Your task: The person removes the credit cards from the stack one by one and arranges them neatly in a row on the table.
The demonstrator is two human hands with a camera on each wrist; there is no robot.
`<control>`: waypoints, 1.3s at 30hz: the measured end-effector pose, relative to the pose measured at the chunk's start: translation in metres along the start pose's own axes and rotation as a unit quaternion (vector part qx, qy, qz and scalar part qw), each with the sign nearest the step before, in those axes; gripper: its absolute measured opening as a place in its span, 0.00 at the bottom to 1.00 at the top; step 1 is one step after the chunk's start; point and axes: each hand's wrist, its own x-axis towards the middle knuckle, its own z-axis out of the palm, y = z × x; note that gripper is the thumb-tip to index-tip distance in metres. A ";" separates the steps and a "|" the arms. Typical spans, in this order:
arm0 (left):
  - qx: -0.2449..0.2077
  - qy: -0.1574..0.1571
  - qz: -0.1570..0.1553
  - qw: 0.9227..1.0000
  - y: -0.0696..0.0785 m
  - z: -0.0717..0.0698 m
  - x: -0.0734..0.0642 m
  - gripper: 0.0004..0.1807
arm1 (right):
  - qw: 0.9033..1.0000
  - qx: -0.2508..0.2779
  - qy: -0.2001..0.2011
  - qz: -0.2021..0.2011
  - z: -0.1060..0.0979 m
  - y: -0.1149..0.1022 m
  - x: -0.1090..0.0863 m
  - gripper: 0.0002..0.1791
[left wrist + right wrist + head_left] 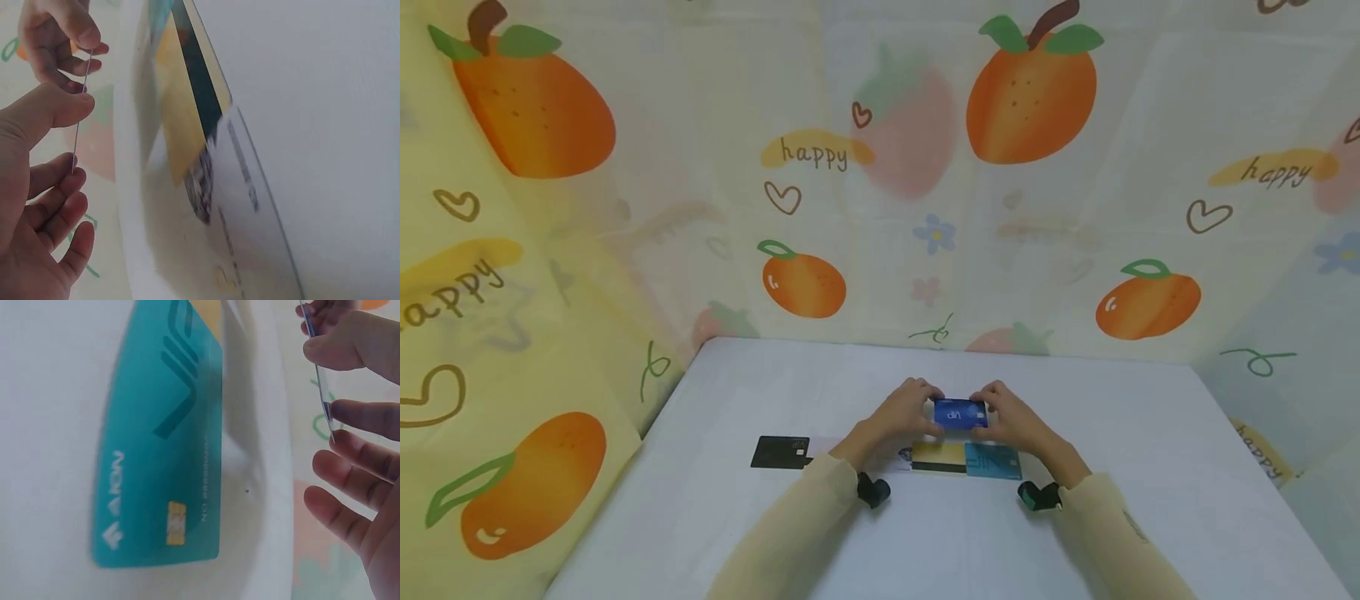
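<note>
Both hands hold a blue VIP card (960, 414) up by its two short ends, its printed face showing in the head view. My left hand (908, 411) pinches one end between thumb and fingers; my right hand (1011, 418) pinches the other. Edge-on, the card appears as a thin line in both wrist views. Below the hands lie a teal card (165, 444) with a chip, a gold card (937, 457) with a dark stripe, and a pale card (231, 206) partly hidden by the left arm. A black card (780, 452) lies at the left.
The cards lie in a row on a white-covered table (925, 542). A fruit-printed cloth (880, 225) hangs behind the table and along its sides. Dark wrist cameras are strapped at both cuffs, above the tabletop.
</note>
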 end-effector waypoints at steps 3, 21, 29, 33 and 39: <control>0.011 0.006 0.008 1.000 0.006 0.002 -0.003 0.32 | 1.000 0.005 0.005 0.003 0.001 0.002 -0.007 0.30; 0.028 0.034 0.021 0.999 0.036 0.025 -0.009 0.30 | 0.999 0.018 0.039 0.016 0.001 0.017 -0.039 0.29; 0.026 0.028 0.028 0.999 0.044 0.039 -0.007 0.30 | 0.999 0.025 0.035 0.023 -0.006 0.023 -0.052 0.28; 0.026 0.018 0.038 0.999 0.049 0.043 -0.005 0.30 | 0.999 0.024 0.027 0.034 -0.009 0.027 -0.058 0.28; 0.029 0.002 0.041 0.999 0.058 0.049 -0.002 0.31 | 0.998 0.021 0.013 0.051 -0.017 0.030 -0.066 0.28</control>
